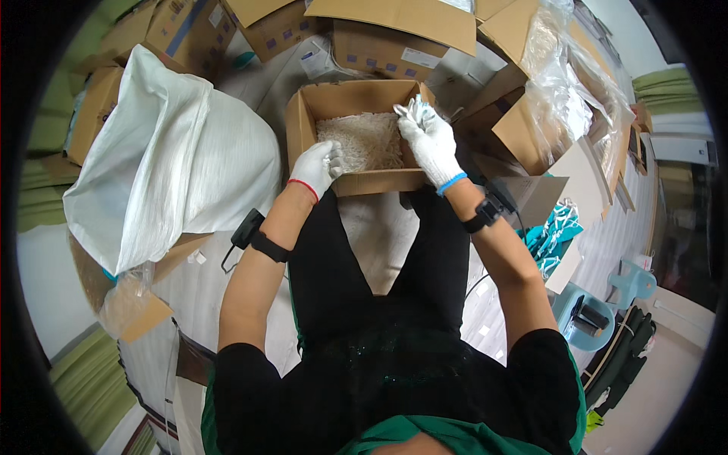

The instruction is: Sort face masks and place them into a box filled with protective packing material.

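In front of me stands an open brown cardboard box (379,182) with pale shredded filler (362,140) inside. My left hand (318,163), in a white knit glove with a red cuff, is at the box's near left corner. Its fingers are curled closed at the edge of the filler; what they hold, if anything, is hidden. Over the right side of the box is my right hand (429,140), gloved in white with a blue cuff. Its fingers are bunched closed around something small and whitish that I cannot make out.
A large white woven sack (182,159) stands at the left. Several cartons (390,49) line the far side, with clear plastic sheeting (557,76) over those at right. Teal-and-white bundles (552,236) lie in a box near my right elbow, beside a light-blue stool (580,315).
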Available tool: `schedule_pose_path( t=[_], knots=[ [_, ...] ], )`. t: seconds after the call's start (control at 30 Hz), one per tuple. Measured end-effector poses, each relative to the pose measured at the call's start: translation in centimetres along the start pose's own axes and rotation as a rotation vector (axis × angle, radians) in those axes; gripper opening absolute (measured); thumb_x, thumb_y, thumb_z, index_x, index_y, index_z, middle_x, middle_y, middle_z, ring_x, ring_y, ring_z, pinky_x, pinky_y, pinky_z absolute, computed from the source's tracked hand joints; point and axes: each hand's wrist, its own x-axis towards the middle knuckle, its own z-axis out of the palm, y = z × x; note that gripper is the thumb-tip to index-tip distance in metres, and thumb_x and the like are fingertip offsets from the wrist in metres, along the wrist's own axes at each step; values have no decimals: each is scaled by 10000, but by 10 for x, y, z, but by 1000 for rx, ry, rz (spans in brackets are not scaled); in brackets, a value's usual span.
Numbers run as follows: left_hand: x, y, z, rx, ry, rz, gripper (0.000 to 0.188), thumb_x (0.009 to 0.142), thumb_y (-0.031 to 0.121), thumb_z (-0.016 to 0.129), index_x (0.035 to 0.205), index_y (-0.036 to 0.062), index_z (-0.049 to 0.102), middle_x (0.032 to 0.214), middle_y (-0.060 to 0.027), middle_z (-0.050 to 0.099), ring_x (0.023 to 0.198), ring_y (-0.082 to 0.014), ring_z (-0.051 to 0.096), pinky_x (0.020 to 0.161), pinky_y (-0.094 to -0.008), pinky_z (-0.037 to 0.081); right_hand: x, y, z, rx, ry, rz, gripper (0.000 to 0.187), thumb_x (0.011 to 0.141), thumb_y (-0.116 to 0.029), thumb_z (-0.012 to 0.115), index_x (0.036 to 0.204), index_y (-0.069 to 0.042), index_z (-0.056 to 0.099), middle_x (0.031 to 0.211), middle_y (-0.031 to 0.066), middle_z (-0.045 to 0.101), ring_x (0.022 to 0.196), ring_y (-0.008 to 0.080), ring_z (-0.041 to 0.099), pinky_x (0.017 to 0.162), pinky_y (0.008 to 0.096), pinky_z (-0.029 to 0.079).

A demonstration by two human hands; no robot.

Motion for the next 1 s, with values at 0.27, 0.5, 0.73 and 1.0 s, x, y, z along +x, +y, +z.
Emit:
schedule_pose_path(
  t=[0.27,0.5,0.73,1.0],
  knots=[
    [38,5,-29,80,348,18,170,963,186,522,995,32,587,848,-57,599,716,-147,568,577,-273,439,42,142,41,-42,-290,323,569,946,-361,586,1397,-36,468,1356,169,549,1166,271,581,1010,357,434],
    [96,12,-46,206,353,-11,233,941,218,529,988,3,602,808,-73,617,688,-181,598,583,-292,473,43,162,16,-217,-202,343,327,853,-136,578,1167,-99,662,1072,196,688,987,340,672,882,394,520],
    [158,46,-44,220,548,-91,659,963,283,497,1507,34,223,1557,-203,224,1344,-460,362,995,-524,457,43,147,7,-800,-284,230,302,794,-170,651,1092,-132,678,1090,168,668,1006,369,641,853,434,526],
    [138,58,-33,583,521,150,449,912,115,592,1337,5,495,1231,-218,587,978,-295,657,842,-395,525,22,125,18,-822,-312,-178,253,815,-262,650,887,-30,722,986,154,676,1127,348,571,889,432,501]
  ],
)
